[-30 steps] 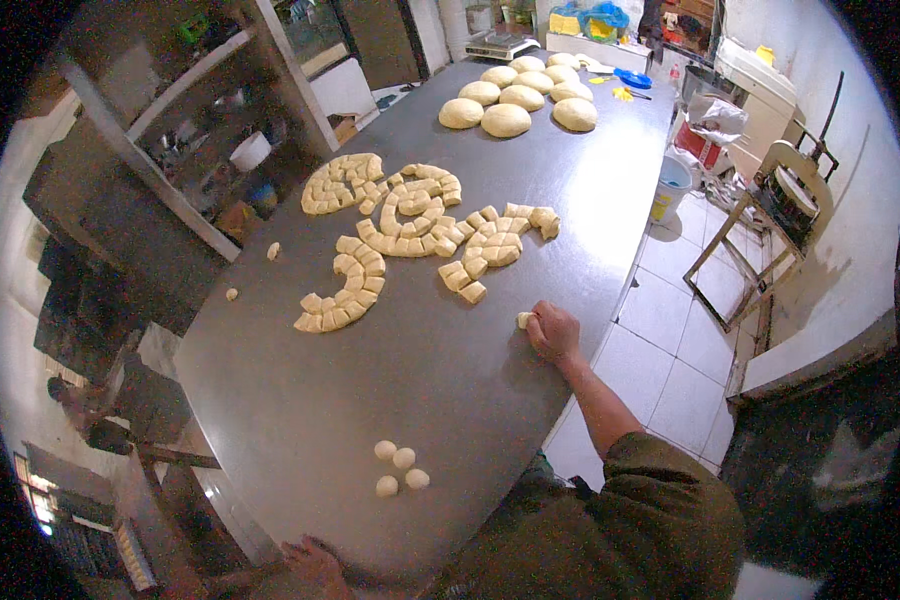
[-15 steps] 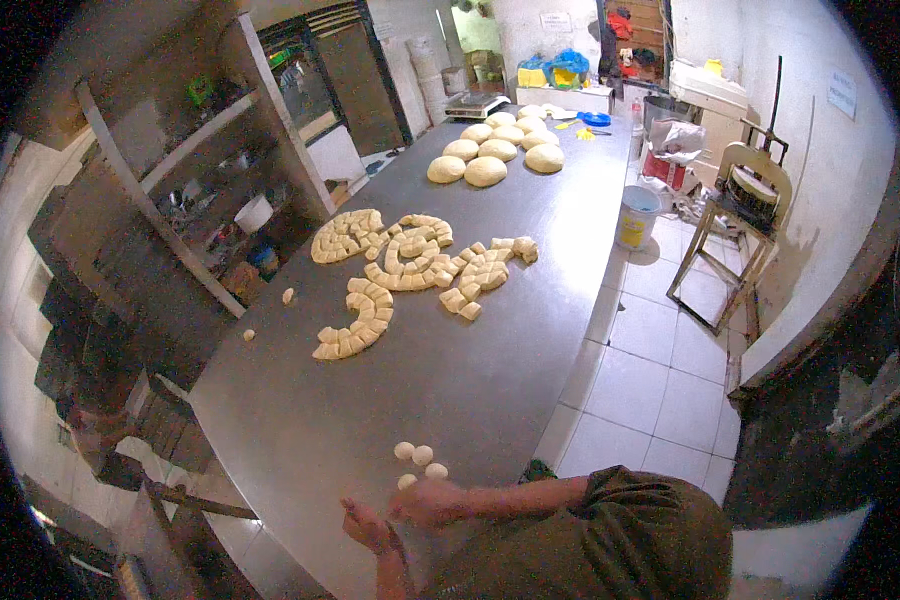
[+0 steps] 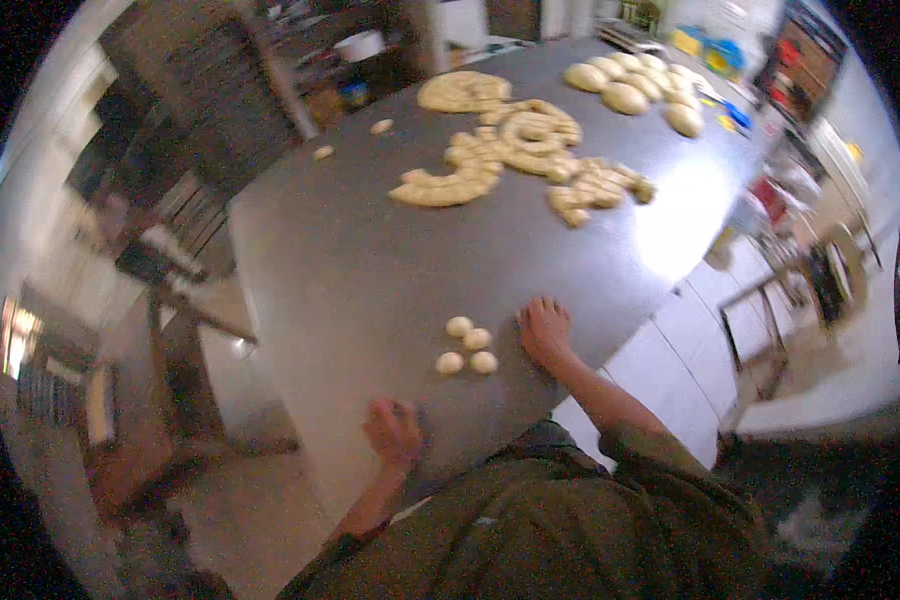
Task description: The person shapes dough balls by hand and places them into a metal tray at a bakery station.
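Observation:
Several small round dough balls [image 3: 467,345] sit in a loose cluster on the near part of the metal table [image 3: 350,270]. Just right of them my right hand [image 3: 545,332] rests on the tabletop, its fingers curled downward; whatever lies beneath is hidden. Lower left of the balls is my left hand [image 3: 393,430], also on the table, slightly blurred, with curled fingers that hide anything under them. Beyond, cut dough pieces lie in curved rows: a crescent [image 3: 450,185], a coil [image 3: 535,135], a patch [image 3: 465,92] and a branching group [image 3: 595,190].
Large dough rounds [image 3: 625,97] stand at the far right of the table near a scale [image 3: 628,38]. Two small dough bits [image 3: 381,127] lie by the left edge. Shelves hold a white bowl [image 3: 360,45]. A metal-framed stand [image 3: 800,290] is on the tiled floor at right.
My hands were close together beside the dough balls; now they are apart, the right one farther forward and right. The view has swung, shifting the table contents up and right.

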Available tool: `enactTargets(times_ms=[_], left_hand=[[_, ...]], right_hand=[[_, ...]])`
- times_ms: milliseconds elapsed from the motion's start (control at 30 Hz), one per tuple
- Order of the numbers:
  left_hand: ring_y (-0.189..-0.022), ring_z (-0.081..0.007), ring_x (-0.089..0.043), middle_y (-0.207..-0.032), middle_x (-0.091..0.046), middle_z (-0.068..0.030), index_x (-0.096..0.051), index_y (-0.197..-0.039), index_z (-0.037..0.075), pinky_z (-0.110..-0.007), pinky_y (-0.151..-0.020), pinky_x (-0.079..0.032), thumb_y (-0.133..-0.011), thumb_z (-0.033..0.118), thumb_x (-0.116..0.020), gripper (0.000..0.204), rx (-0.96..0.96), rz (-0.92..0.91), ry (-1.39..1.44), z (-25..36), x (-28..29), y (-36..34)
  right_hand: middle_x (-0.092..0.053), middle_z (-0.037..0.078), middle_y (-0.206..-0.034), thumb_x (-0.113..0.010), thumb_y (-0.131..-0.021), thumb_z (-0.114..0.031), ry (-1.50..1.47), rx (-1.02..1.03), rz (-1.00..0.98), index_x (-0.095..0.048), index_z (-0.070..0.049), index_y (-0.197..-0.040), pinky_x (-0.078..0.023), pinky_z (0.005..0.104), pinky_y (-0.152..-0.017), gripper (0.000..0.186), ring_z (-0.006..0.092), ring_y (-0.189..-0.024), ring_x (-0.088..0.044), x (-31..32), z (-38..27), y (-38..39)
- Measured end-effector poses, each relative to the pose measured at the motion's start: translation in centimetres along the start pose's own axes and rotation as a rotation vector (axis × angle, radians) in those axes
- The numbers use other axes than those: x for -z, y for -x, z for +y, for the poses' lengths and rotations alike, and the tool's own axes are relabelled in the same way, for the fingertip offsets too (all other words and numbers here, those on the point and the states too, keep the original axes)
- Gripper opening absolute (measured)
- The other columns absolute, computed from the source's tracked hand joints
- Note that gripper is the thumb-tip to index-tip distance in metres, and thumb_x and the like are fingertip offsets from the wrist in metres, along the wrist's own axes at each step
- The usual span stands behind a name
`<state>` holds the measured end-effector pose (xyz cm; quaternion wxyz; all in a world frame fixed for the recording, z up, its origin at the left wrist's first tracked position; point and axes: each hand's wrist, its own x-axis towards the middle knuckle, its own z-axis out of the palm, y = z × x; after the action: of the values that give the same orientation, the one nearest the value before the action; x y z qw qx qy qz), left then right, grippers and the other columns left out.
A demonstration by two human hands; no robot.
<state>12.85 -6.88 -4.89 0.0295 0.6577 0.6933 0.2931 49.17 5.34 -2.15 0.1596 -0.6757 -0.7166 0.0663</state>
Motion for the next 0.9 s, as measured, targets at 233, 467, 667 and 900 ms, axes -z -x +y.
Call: enactTargets(times_ms=[233,467,667,900], left_hand=[[-0.089,-0.0341,-0.059,-0.101,-0.061,-0.0175,-0.061,-0.11,0.005,-0.051,-0.075,-0.043,-0.092,0.031,-0.06,0.031,-0.131,0.088,-0.229,-4.0,2.7,-5.6],[-0.095,-0.0399,-0.058,-0.107,-0.061,-0.0192,-0.061,-0.109,0.002,-0.051,-0.078,-0.045,-0.092,0.027,-0.063,0.03,-0.353,-0.185,-0.445,-4.9,2.9,2.1],[-0.112,-0.0456,-0.057,-0.121,-0.062,-0.0226,-0.062,-0.116,0.001,-0.055,-0.093,-0.047,-0.095,0.029,-0.063,0.034,0.12,-0.146,-0.19,-2.0,0.5,-5.9],[-0.11,-0.0416,-0.06,-0.123,-0.062,-0.0234,-0.063,-0.115,0.0,-0.053,-0.092,-0.047,-0.099,0.025,-0.057,0.031,-0.054,-0.036,-0.405,-7.5,0.9,-3.8]], right_hand=[[-0.063,0.018,-0.119,-0.057,-0.098,-0.039,0.241,-0.038,0.041,-0.065,-0.002,-0.111,-0.041,0.0533,-0.103,0.04,0.0381,-0.121,-0.055,2.4,3.1,-2.0],[-0.062,0.022,-0.112,-0.054,-0.099,-0.037,0.137,0.194,-0.019,-0.067,-0.004,-0.104,-0.041,0.0607,-0.101,0.036,0.045,-0.117,-0.055,-0.7,5.6,0.8],[-0.063,0.019,-0.098,-0.058,-0.096,-0.031,0.113,0.088,0.115,-0.066,-0.004,-0.093,-0.046,0.0534,-0.087,0.028,0.0374,-0.103,-0.06,-0.9,4.1,-9.9],[-0.064,0.018,-0.105,-0.061,-0.095,-0.033,0.046,0.236,0.039,-0.066,-0.006,-0.099,-0.047,0.0511,-0.088,0.027,0.0377,-0.106,-0.06,1.8,5.1,-4.9]])
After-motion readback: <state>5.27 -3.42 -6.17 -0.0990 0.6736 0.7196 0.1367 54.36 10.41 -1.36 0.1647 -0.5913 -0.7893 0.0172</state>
